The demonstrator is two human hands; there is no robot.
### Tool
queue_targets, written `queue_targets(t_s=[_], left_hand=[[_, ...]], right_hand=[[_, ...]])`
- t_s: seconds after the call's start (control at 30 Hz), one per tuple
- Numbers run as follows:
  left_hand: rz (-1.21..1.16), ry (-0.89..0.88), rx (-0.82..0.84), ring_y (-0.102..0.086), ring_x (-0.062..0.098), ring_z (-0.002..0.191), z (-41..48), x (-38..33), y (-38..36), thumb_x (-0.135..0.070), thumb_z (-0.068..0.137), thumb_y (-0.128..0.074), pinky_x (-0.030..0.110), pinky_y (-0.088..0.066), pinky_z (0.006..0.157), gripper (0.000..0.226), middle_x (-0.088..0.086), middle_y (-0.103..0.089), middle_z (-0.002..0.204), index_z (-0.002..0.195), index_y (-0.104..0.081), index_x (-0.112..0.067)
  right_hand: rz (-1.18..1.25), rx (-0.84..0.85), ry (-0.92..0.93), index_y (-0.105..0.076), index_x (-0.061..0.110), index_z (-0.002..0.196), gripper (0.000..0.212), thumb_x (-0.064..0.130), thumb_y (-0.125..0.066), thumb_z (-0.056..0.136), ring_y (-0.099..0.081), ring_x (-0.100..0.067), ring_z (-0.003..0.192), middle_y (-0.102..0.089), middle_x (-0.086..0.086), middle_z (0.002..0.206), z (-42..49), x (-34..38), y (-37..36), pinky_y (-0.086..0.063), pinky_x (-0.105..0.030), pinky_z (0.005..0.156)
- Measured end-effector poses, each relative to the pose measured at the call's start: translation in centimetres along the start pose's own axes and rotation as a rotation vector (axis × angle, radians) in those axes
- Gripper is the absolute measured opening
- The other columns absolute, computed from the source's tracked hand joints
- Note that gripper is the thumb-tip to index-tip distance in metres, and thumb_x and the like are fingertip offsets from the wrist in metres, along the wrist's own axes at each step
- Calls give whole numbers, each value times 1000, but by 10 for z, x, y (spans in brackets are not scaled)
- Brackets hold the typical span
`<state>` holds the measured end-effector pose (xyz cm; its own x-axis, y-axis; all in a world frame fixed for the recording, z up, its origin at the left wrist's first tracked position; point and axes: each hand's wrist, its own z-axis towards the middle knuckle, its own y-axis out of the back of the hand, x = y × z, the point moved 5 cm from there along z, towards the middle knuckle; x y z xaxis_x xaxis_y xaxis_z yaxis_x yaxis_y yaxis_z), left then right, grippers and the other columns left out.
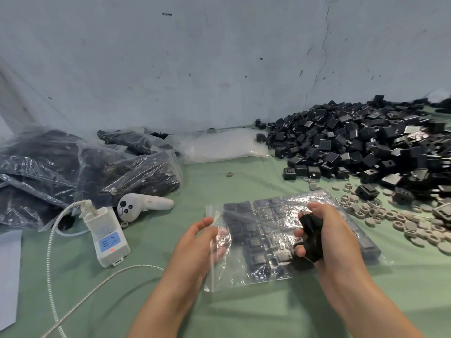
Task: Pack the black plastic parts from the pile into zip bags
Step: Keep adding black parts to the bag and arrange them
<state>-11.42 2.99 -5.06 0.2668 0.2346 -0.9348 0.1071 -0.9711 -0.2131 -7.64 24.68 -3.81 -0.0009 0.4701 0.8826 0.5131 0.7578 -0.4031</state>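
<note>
My right hand (328, 236) clutches parts (311, 228) over the bag (258, 230); left hand (195, 242) pinches its nine-o'clock edge. Pile (366, 147) at two o'clock, green cloth (244, 313), grey wall (219, 57).

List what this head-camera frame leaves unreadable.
- Head view: black plastic parts in the right hand; curled fingers hide their count.
- Left hand: finger ends blurred behind clear plastic zip bag film; grip unclear.
- Large pile of black square plastic parts: cut off by right edge.
- White rectangular plastic box with blue panel: markings too small.
</note>
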Motion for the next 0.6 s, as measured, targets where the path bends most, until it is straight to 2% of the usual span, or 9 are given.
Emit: queue_targets(t_s=[0.17, 0.23, 0.27, 0.3, 0.37, 0.4, 0.47, 0.53, 0.6], left_hand=[[-45, -1, 10, -72, 17, 72, -1, -2, 3, -3, 96, -53, 29, -62, 63, 23, 9, -77, 90, 117, -59, -12], [33, -60, -62, -70, 23, 78, 1, -4, 9, -5, 96, -53, 39, -62, 76, 31, 8, -74, 91, 126, -53, -15], [140, -140, -138, -69, 24, 85, 1, -7, 13, -8, 96, -53, 45, -58, 87, 38, 8, -71, 100, 133, -47, -18], [273, -261, -221, -68, 21, 91, -1, -14, 16, -12, 97, -52, 46, -55, 92, 45, 4, -65, 112, 139, -41, -24], [456, -557, -317, -63, 3, 89, -14, -31, 15, -20, 97, -52, 24, -52, 80, 46, -12, -57, 115, 137, -41, -38], [467, -650, -285, -62, 1, 85, -20, -37, 9, -23, 97, -53, 16, -49, 70, 40, -19, -58, 108, 129, -45, -46], [380, -654, -112, -65, 3, 78, -26, -41, -6, -28, 99, -55, 17, -49, 64, 28, -18, -64, 99, 114, -53, -52], [265, -545, 70, -68, 9, 75, -30, -36, -24, -29, 100, -55, 20, -52, 63, 19, -11, -69, 94, 111, -60, -43], [231, -480, 186, -66, 9, 71, -35, -31, -36, -26, 99, -55, 20, -52, 62, 15, -8, -71, 88, 109, -65, -32]], right_hand=[[-35, 60, 4, -63, 24, 103, 22, 11, -48, 94, -53, -16, 53, -61, -10, 87, 3, -1, -5, -44, -31, 43], [-72, 102, 14, -63, 30, 108, 25, 11, -53, 95, -53, -17, 50, -66, -12, 82, 2, -1, -9, -47, -32, 46], [-88, 123, 36, -62, 32, 111, 26, 12, -57, 96, -56, -17, 52, -68, -12, 85, 1, -1, -11, -48, -31, 46], [-104, 147, 67, -61, 34, 115, 28, 13, -61, 96, -61, -15, 57, -70, -10, 91, -1, -1, -14, -48, -29, 46], [-148, 209, 142, -59, 34, 119, 31, 16, -66, 95, -69, -13, 68, -71, -1, 98, -6, 1, -20, -48, -24, 47], [-180, 251, 172, -59, 33, 120, 32, 19, -68, 93, -70, -13, 71, -72, 4, 99, -9, 2, -24, -48, -23, 47], [-260, 351, 200, -62, 31, 119, 35, 27, -73, 85, -68, -11, 69, -73, 8, 102, -16, 3, -32, -48, -24, 46], [-314, 476, 205, -69, 33, 113, 37, 35, -72, 77, -65, -9, 65, -74, 3, 96, -23, 3, -41, -48, -25, 45], [-319, 596, 201, -74, 33, 110, 33, 34, -70, 78, -65, -10, 69, -75, -4, 93, -30, 1, -46, -48, -26, 46]])
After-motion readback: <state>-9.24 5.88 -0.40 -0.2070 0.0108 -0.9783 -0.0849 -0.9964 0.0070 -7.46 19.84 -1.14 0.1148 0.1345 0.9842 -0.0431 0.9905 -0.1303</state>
